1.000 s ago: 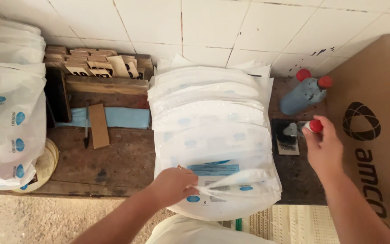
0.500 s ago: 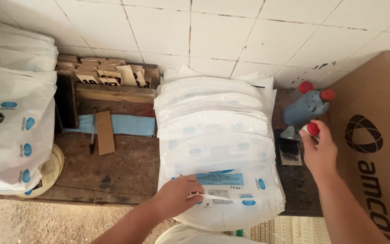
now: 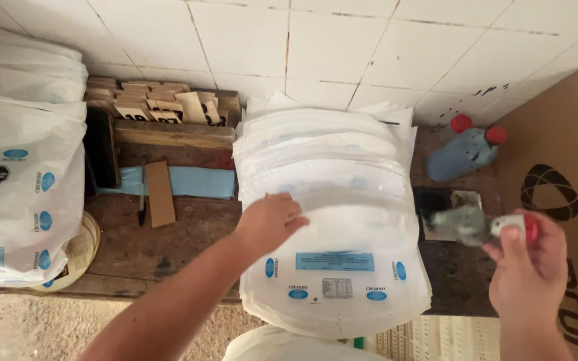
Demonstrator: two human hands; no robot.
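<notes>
Head view: my left hand (image 3: 270,220) rests with fingers spread loose and flat on the top sheet of the stack of white plastic bags (image 3: 332,220), at the stack's left edge, clasping nothing; the stack lies fanned on the dark wooden bench (image 3: 168,241); my right hand (image 3: 526,257), right of the stack and clear of it, is closed around a small red-capped stamp (image 3: 513,227), whose blurred grey end points toward the stack; behind the stamp, on the bench just right of the stack, lies a dark ink pad (image 3: 449,207); farther back, right of the stack, a blue bottle with red caps (image 3: 466,150) lies tilted; left of the stack sit a wooden tray of cards (image 3: 162,113), a pen (image 3: 142,194) and a brown card strip (image 3: 160,194); at the far left, a second pile of bags (image 3: 21,167).
</notes>
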